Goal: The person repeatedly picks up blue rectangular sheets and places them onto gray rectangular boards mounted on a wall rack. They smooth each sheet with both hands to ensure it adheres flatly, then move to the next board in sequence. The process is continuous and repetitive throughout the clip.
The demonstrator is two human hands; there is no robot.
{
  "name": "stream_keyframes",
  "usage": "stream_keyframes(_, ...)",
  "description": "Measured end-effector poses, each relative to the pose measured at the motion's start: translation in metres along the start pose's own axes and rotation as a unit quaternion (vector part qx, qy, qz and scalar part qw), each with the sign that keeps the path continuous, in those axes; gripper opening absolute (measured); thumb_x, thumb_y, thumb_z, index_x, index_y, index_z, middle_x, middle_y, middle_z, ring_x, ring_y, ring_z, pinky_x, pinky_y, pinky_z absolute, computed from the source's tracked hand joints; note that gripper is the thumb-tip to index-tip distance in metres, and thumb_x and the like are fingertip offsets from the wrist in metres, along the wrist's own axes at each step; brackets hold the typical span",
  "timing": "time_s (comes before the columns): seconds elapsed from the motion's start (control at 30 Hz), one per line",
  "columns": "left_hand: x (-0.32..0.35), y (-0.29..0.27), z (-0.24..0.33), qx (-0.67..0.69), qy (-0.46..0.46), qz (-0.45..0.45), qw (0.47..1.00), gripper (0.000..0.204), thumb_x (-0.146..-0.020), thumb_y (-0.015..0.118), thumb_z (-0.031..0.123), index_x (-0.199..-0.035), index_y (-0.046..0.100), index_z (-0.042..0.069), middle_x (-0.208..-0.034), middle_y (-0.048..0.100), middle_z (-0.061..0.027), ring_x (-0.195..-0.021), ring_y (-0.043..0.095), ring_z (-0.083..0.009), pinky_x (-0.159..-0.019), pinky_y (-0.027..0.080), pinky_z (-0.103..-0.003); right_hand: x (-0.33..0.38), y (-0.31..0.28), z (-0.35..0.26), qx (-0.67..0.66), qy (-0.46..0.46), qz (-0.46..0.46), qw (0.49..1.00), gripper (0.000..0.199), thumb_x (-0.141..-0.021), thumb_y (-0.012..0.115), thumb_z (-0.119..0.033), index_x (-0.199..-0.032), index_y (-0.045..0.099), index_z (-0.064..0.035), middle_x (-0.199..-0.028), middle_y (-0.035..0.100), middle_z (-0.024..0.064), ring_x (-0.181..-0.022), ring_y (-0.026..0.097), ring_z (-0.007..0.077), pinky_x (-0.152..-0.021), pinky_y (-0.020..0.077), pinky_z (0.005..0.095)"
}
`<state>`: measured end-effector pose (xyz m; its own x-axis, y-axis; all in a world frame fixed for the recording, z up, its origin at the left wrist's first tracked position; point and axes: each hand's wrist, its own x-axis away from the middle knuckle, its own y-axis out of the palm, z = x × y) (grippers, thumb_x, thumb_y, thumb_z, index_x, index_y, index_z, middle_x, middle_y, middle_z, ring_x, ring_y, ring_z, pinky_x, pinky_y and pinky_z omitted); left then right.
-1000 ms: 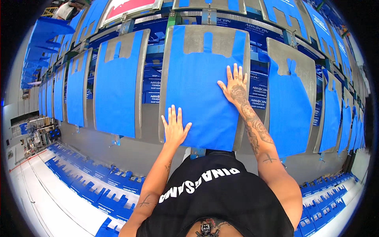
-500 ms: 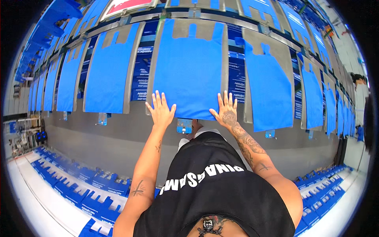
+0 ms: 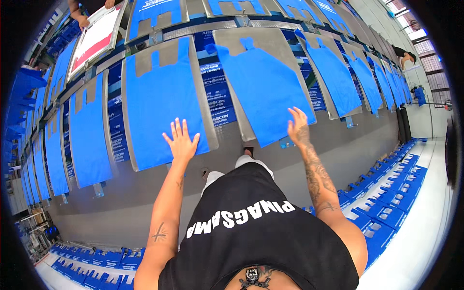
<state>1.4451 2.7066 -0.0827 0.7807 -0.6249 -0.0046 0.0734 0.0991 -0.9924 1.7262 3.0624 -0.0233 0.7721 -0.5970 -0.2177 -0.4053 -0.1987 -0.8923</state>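
Note:
My left hand (image 3: 181, 139) lies flat, fingers spread, on the lower edge of a blue bag (image 3: 162, 101) spread over a grey metal pallet (image 3: 205, 96). My right hand (image 3: 298, 126), open with fingers apart, rests at the lower right edge of a second blue bag (image 3: 263, 87), which sits crooked on the neighbouring pallet (image 3: 237, 113). Neither hand holds anything. My black shirt and both forearms fill the lower middle of the view.
Rows of pallets with blue bags (image 3: 87, 137) run left and right (image 3: 338, 77). A printing frame (image 3: 94, 41) is held by another person's hand (image 3: 83, 20) at the top left. Stacks of blue bags (image 3: 386, 203) lie on the floor behind me. A distant person (image 3: 403, 54) stands at the right.
My hands have moved apart: before, both were on one bag; now the left is on one bag and the right on the neighbouring one. The view has shifted along the row.

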Motion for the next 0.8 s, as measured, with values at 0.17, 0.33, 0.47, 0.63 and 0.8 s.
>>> stream_keyframes(0.17,0.01,-0.023,0.091,0.144,0.179,0.057,0.972,0.076,-0.076,0.08,0.033,-0.141,0.048,0.008,-0.15,0.04,-0.0195,-0.134,0.042,-0.0387,-0.109,0.033,-0.054,-0.006,-0.035,0.088,0.17,-0.033,-0.182,0.968,0.079,-0.073,0.08,-0.015,-0.145,0.046,-0.0202,-0.149,0.039,0.0207,-0.139,0.038,0.0399,-0.112,0.0359,0.0509)
stream_keyframes(0.33,0.033,0.0,0.206,0.151,0.302,-0.023,0.941,0.066,-0.072,0.082,0.027,-0.131,0.057,0.014,-0.137,0.053,-0.0116,-0.123,0.051,-0.0287,-0.101,0.04,-0.049,-0.024,-0.031,0.152,0.113,-0.121,-0.236,0.957,0.078,-0.071,0.086,-0.023,-0.141,0.052,-0.022,-0.147,0.04,0.0199,-0.14,0.036,0.0394,-0.113,0.0339,0.051)
stream_keyframes(0.47,0.028,0.004,0.224,0.167,0.235,0.011,0.958,0.03,-0.076,0.075,0.012,-0.105,0.068,0.012,-0.117,0.065,-0.003,-0.111,0.057,-0.024,-0.095,0.043,-0.046,-0.043,-0.046,0.164,0.033,-0.157,-0.273,0.948,0.048,-0.076,0.081,-0.021,-0.122,0.067,-0.0195,-0.14,0.048,0.0136,-0.135,0.042,0.0355,-0.111,0.0366,0.048)
stream_keyframes(0.63,-0.009,-0.039,0.25,0.365,0.08,0.053,0.926,0.02,-0.079,0.065,-0.005,-0.096,0.069,0.004,-0.092,0.068,-0.0085,-0.077,0.065,-0.023,-0.066,0.051,-0.033,-0.059,-0.042,0.197,-0.071,-0.172,-0.241,0.952,0.021,-0.08,0.073,-0.011,-0.101,0.073,-0.0136,-0.117,0.064,0.0088,-0.124,0.053,0.0324,-0.103,0.0443,0.0439)
stream_keyframes(0.8,-0.086,-0.065,0.254,0.528,-0.073,0.07,0.843,0.011,-0.091,0.065,0.002,-0.101,0.069,0.002,-0.077,0.064,-0.005,-0.065,0.057,-0.0094,-0.061,0.047,-0.026,-0.148,-0.068,0.185,-0.243,-0.039,-0.129,0.961,0.014,-0.084,0.074,-0.014,-0.096,0.074,-0.0064,-0.096,0.071,0.011,-0.095,0.067,0.0268,-0.085,0.0522,0.036)
